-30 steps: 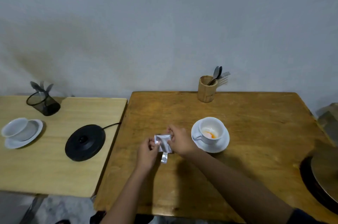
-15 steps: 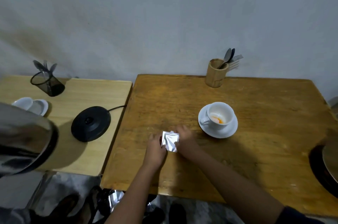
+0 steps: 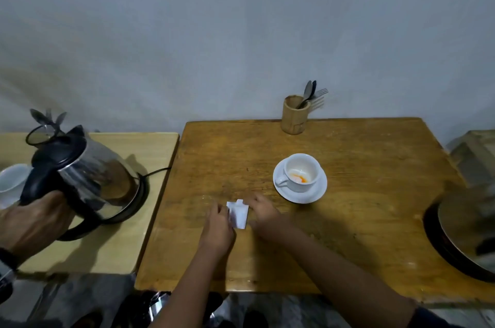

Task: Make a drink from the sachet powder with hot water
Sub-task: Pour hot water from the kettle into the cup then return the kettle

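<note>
Between both hands' fingers (image 3: 224, 210), the pinched sachet (image 3: 238, 213) looks emptied; beyond them, the cup (image 3: 301, 172) holds powder, water unpoured.

brown table (image 3: 375, 220) | saucer (image 3: 318, 191) | bamboo cutlery holder (image 3: 294, 116)
</note>
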Motion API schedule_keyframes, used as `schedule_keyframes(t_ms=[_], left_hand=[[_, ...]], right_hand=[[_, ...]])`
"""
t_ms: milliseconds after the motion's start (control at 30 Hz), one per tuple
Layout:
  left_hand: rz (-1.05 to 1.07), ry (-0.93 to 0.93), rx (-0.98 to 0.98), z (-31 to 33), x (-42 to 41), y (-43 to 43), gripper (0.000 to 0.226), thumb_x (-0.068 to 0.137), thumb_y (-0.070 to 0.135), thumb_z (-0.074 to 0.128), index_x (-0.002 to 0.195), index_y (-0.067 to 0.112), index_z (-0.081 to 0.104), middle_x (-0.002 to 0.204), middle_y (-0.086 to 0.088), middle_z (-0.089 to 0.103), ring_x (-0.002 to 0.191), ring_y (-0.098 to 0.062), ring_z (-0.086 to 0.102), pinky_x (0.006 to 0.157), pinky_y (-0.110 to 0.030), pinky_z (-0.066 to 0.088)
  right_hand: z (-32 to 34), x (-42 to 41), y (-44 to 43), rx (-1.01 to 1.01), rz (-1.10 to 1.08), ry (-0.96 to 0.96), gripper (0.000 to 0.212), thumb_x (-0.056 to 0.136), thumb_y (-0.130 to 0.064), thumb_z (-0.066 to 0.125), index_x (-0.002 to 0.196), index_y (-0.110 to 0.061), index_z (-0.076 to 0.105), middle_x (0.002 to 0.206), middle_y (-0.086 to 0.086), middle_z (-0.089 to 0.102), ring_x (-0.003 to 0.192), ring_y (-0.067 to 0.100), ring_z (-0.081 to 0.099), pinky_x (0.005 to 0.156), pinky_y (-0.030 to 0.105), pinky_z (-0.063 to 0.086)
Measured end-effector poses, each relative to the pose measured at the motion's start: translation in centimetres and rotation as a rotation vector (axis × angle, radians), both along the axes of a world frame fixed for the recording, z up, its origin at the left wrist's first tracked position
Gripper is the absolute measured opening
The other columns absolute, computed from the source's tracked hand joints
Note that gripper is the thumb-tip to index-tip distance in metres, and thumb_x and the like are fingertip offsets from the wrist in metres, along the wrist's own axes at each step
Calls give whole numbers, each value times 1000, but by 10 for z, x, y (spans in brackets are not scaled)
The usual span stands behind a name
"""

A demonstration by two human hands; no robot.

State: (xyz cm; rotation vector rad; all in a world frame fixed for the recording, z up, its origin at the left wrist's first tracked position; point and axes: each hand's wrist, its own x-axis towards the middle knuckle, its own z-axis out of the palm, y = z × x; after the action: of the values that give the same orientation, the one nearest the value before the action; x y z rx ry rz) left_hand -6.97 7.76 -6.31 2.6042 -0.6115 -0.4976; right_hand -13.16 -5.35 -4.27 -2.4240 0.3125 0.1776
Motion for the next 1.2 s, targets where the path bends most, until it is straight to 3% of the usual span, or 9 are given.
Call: schedule_keyframes(t_ms=[133, 200, 400, 567, 700, 900, 1033, 1133, 1200], left_hand=[[-42, -91, 77, 14, 1, -18, 30, 87, 5, 46, 116, 2, 53, 127, -16, 45, 115, -31, 46, 96, -33, 39], [-100, -124, 72, 24, 3, -36, 32, 87, 6, 48, 118, 3, 53, 129, -13, 45, 118, -30, 44, 98, -32, 38], [-187, -74, -147, 49, -4, -100, 30, 95, 11, 39, 118, -4, 51, 129, -22, 47, 117, -32, 45, 101, -36, 36], [-59, 61, -313, 49, -20, -139, 36, 97, 17, 37, 122, -4, 52, 125, -24, 52, 114, -36, 51, 96, -44, 42], [71, 71, -395, 39, -26, -149, 32, 96, 9, 35, 105, -11, 59, 110, -30, 59, 101, -42, 55, 87, -47, 44], [119, 91, -450, 33, -30, -154, 32, 95, 3, 34, 99, -17, 59, 105, -37, 59, 97, -48, 54, 74, -41, 37], [151, 111, -440, 33, -34, -154, 35, 97, 8, 31, 106, -15, 56, 112, -34, 56, 103, -47, 51, 77, -39, 35], [172, 113, -425, 32, -34, -156, 36, 98, 10, 30, 108, -13, 54, 115, -34, 55, 106, -48, 50, 83, -45, 39], [174, 116, -427, 30, -33, -156, 36, 98, 12, 30, 108, -12, 54, 115, -33, 55, 105, -47, 50, 88, -49, 41]], right_hand=[[42, -17, -22, 8, -86, -153, 33, 87, -9, 51, 120, -9, 56, 122, 12, 54, 114, 25, 51, 99, 36, 43], [72, -30, -47, 3, -181, -279, 27, 91, -16, 51, 118, -12, 58, 120, 6, 57, 109, 17, 53, 92, 27, 43], [174, -115, -157, -179, -686, -769, 19, 90, -8, 55, 105, -4, 66, 106, 11, 67, 96, 12, 57, 89, 30, 48], [208, -222, -211, -342, -1107, -820, 21, 93, -11, 50, 106, -5, 65, 107, 12, 66, 96, 13, 55, 83, 25, 42], [190, -291, -224, -353, -1410, -795, 22, 92, -12, 46, 105, -6, 64, 108, 14, 65, 102, 25, 58, 88, 35, 44], [140, -334, -220, 54, -1916, -862, 34, 96, -22, 34, 98, -10, 66, 114, 10, 64, 109, 26, 56, 92, 30, 39], [112, -338, -215, 454, -2012, -762, 42, 94, -44, 30, 75, -22, 61, 102, 10, 65, 101, 27, 59, 102, 43, 43], [101, -338, -210, 594, -1987, -788, 43, 94, -47, 33, 83, -19, 63, 87, 9, 66, 85, 23, 61, 93, 35, 46], [101, -337, -210, 653, -1992, -835, 35, 93, -40, 37, 78, -19, 61, 75, 4, 62, 72, 17, 57, 74, 28, 47]])
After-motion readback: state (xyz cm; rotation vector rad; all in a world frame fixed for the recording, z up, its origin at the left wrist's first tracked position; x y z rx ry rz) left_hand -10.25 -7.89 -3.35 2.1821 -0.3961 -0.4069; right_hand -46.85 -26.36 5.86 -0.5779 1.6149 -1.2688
